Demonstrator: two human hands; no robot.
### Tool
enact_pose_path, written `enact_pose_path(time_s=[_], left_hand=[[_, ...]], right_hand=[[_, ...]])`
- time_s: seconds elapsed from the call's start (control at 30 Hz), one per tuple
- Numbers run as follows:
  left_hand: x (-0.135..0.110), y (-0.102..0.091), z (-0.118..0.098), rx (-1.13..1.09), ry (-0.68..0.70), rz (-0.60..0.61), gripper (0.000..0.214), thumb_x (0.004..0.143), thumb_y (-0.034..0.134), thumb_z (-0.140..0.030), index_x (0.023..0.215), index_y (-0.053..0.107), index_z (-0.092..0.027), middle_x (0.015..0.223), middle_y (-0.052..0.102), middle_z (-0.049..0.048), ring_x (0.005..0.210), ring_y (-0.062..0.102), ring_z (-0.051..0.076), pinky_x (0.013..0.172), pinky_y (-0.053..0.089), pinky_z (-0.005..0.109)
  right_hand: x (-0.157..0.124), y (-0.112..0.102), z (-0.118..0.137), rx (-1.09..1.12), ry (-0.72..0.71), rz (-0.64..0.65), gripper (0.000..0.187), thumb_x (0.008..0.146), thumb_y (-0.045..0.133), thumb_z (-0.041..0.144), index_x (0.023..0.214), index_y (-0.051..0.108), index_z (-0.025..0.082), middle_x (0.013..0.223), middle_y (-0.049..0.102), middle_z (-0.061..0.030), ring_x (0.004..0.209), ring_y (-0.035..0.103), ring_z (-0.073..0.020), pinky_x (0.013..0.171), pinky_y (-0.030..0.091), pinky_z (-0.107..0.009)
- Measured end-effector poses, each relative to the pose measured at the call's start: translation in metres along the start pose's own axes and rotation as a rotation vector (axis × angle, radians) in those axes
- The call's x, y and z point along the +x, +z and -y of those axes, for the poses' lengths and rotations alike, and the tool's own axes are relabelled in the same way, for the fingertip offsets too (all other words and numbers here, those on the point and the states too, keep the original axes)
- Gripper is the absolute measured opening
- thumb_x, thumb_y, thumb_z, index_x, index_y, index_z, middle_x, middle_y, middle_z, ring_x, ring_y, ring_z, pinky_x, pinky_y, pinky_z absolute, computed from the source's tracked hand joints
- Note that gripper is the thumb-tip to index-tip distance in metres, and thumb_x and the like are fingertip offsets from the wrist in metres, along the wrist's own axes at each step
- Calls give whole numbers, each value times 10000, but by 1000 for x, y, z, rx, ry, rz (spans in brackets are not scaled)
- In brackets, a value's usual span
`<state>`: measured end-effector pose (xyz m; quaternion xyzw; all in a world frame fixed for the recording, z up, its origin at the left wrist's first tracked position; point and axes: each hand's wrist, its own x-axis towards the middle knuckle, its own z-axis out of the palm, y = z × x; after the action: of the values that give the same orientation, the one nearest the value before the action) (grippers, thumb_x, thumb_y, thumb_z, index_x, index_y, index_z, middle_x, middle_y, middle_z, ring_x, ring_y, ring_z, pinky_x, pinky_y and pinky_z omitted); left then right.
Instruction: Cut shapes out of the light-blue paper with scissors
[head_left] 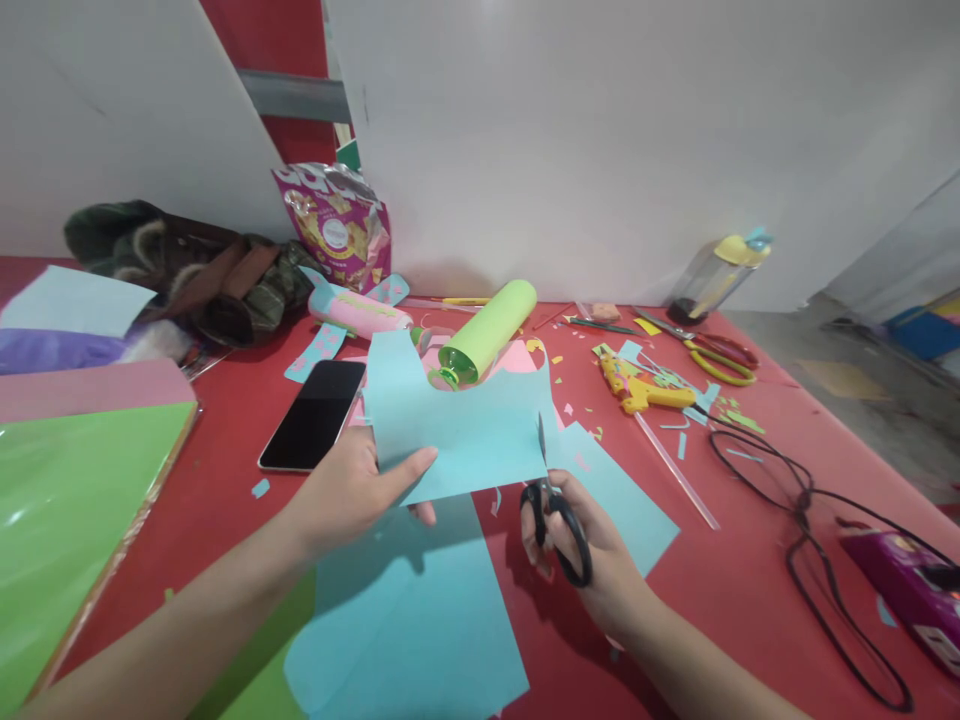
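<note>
My left hand (375, 480) pinches a sheet of light blue paper (465, 430) by its lower left part, thumb on top. The sheet is held above the table and has a curved notch in its far edge. In my right hand (585, 550) are black-handled scissors (559, 525), fingers through the loops. Their blade stands at the sheet's right edge; whether the blades are parted I cannot tell. Below lie another blue sheet (420, 620) and a blue piece (622, 490). Just beyond the held sheet rests a bottle wrapped in green paper (491, 330).
A phone (313, 415) lies left of the held sheet. To the right are a yellow glue gun (645, 388) with a looping black cord (806, 510), large scissors (712, 355), paper scraps and a clear bottle (720, 280). Coloured sheets (82, 500) cover the left; a snack bag (337, 225) stands behind.
</note>
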<state>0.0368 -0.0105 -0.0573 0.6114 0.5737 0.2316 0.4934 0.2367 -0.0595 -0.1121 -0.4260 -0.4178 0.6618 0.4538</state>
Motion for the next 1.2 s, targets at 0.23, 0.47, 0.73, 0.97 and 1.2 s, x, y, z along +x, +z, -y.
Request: enact_pose_path(time_s=[0.23, 0.47, 0.73, 0.97, 1.2], left_hand=[[0, 0, 2, 4, -12, -21, 359, 737, 519, -337, 462, 604, -124, 436, 619, 23, 366, 399, 80, 376, 343, 180], [2, -2, 4, 22, -6, 25, 384, 749, 502, -364, 469, 604, -121, 459, 630, 33, 366, 421, 86, 370, 347, 188], [1, -3, 3, 37, -13, 25, 394, 748, 501, -362, 448, 599, -127, 467, 637, 33, 380, 451, 95, 388, 373, 190], [2, -2, 1, 20, 19, -2, 288, 743, 513, -335, 627, 640, -104, 426, 619, 9, 387, 472, 96, 400, 381, 183], [1, -4, -1, 39, 3, 13, 286, 747, 503, -339, 681, 644, -100, 433, 623, 5, 384, 480, 101, 392, 367, 194]], right_hand=[[-1, -2, -1, -33, 7, 0, 383, 711, 552, 532, 858, 390, 218, 599, 457, 48, 462, 385, -84, 431, 295, -227], [1, -3, -3, -8, 11, 10, 387, 706, 563, 524, 861, 382, 219, 592, 449, 57, 462, 396, -81, 430, 300, -222], [1, 0, 1, 1, 49, -19, 415, 673, 593, 531, 845, 376, 221, 581, 448, 65, 437, 394, -76, 413, 269, -214], [1, -2, -1, 9, 49, -18, 404, 676, 598, 515, 850, 382, 222, 558, 433, 73, 428, 398, -72, 395, 252, -203], [1, -2, -2, 3, 37, -11, 394, 692, 595, 498, 869, 383, 218, 557, 432, 75, 435, 401, -67, 393, 259, -195]])
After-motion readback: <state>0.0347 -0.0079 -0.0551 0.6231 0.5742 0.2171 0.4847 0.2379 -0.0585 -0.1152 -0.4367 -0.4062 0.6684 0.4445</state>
